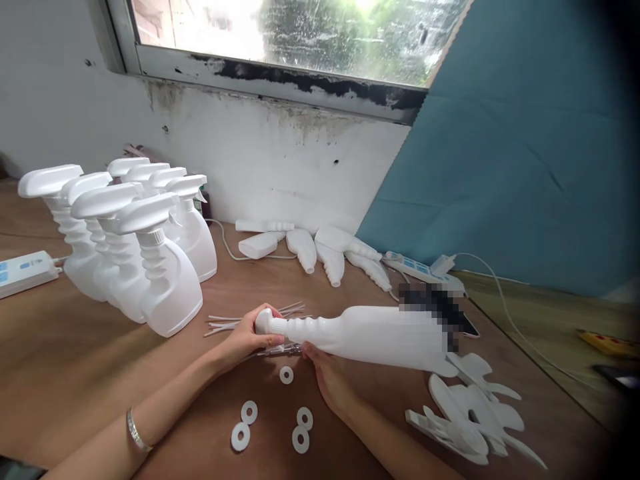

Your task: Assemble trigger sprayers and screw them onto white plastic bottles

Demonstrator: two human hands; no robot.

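Note:
A white spray bottle (pixel 370 337) lies sideways in front of me, its ribbed neck pointing left. My left hand (pixel 249 335) is closed around the white sprayer head (pixel 264 321) and ribbed collar at the neck end. From below, my right hand (pixel 327 379) grips the bottle near its neck; some of its fingers are hidden behind it. Thin white tubes (pixel 220 327) lie spread on the table behind and under my left hand. Several white ring washers (pixel 241 437) rest on the brown table (pixel 200 400) in front of the hands.
Several bottles with sprayer heads (pixel 167 287) stand upright at the left. Loose bottles without heads (pixel 301 248) lie along the wall. White trigger and cover parts (pixel 465 413) are piled at the right. Power strips (pixel 25 272) sit left and back right, with cables. A blurred-out dark object (pixel 433 310) lies right.

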